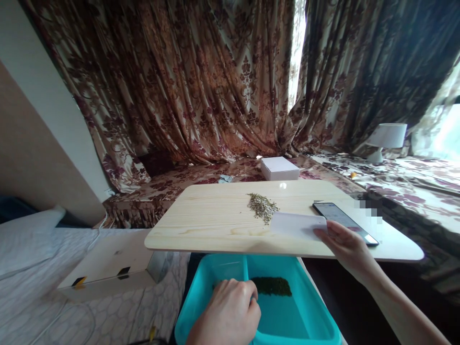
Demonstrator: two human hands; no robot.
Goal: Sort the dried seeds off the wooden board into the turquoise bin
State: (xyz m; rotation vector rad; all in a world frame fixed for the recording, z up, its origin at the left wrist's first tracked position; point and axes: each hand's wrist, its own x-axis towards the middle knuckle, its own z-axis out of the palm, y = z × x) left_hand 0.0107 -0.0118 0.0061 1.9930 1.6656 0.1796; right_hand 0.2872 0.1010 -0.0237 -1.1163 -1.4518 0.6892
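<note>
Over the turquoise two-part bin [305,316], my left hand [228,311] is closed, fingers curled down above the left compartment near the divider; whatever it may hold is hidden. A heap of small dark green grains [271,286] lies in the bin's right compartment. My right hand [343,244] grips the right end of a white card [296,225], held low over the wooden tabletop [212,211]. Just beyond the card's left edge is a loose pile of pale and greenish bits [262,206], like seeds or dried herbs. A tablet or large phone [345,223] lies beside my right hand.
A white box [279,167] stands behind the table, with a small crumpled grey item [225,178] to its left. On the bed at left sits a long white carton [111,263]. A lamp [388,136] is at the far right, before patterned curtains [201,86].
</note>
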